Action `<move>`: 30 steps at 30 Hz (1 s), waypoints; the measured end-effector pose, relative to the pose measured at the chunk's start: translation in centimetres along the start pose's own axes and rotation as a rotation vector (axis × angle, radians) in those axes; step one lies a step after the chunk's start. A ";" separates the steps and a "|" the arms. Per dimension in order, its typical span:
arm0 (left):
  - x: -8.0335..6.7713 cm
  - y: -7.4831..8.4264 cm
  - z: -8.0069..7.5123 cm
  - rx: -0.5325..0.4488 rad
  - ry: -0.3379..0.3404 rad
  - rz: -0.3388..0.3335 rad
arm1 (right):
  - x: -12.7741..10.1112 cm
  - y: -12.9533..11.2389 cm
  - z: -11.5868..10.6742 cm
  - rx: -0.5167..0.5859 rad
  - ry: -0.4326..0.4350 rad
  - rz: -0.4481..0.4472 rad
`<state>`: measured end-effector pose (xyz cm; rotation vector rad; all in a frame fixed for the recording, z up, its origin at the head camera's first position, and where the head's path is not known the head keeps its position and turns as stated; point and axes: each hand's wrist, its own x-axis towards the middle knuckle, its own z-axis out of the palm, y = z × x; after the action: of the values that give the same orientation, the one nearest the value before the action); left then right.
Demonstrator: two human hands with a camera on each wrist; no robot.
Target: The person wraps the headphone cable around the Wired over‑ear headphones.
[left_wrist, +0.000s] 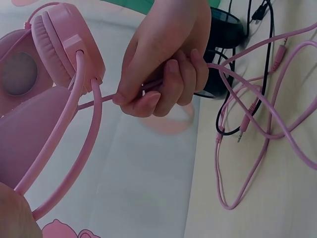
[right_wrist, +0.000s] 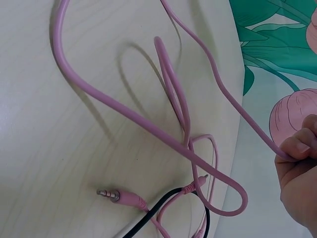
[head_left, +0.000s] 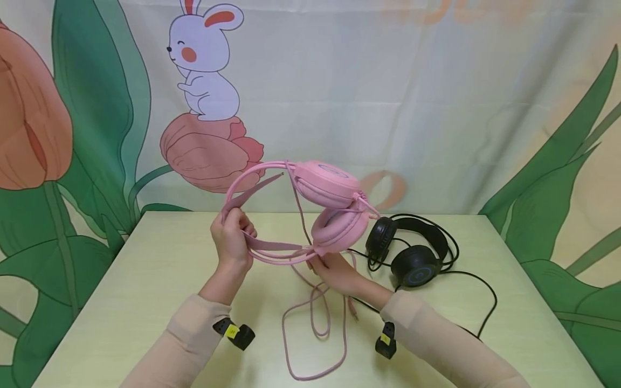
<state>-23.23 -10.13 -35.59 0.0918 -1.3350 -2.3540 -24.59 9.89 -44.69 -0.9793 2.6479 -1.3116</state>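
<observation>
A pink headset (head_left: 330,199) is held up above the table (head_left: 145,280), its two ear cups stacked one over the other. My left hand (head_left: 234,237) grips the pink headband at its bend. My right hand (head_left: 331,267) sits under the lower ear cup. In the left wrist view this right hand (left_wrist: 161,87) pinches the pink cable (left_wrist: 257,124) just past the ear cups (left_wrist: 57,44). The cable (head_left: 315,323) hangs down and loops on the table. Its pink jack plugs (right_wrist: 116,196) lie flat beside a black wire (right_wrist: 148,218). The right hand (right_wrist: 297,168) shows at the frame's edge, pinching the cable (right_wrist: 148,124).
A black headset (head_left: 412,253) lies on the table right of my right hand, its black cable (head_left: 485,307) trailing toward the front right. A cartoon rabbit and tulip backdrop (head_left: 204,70) hangs behind the table's far edge.
</observation>
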 end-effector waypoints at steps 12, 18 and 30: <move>1.1 -0.9 -0.5 0.057 0.138 -0.031 | -0.1 -0.8 0.2 -0.099 0.014 0.017; 1.4 -1.4 -0.6 0.091 0.185 -0.017 | -0.3 -1.1 0.3 -0.062 0.025 0.041; 1.3 -1.9 -1.1 0.126 0.228 -0.006 | -1.4 -1.5 0.4 0.025 0.035 0.085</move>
<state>-24.78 -10.67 -37.60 0.3903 -1.3688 -2.1856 -22.62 9.69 -44.20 -0.8390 2.6595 -1.3527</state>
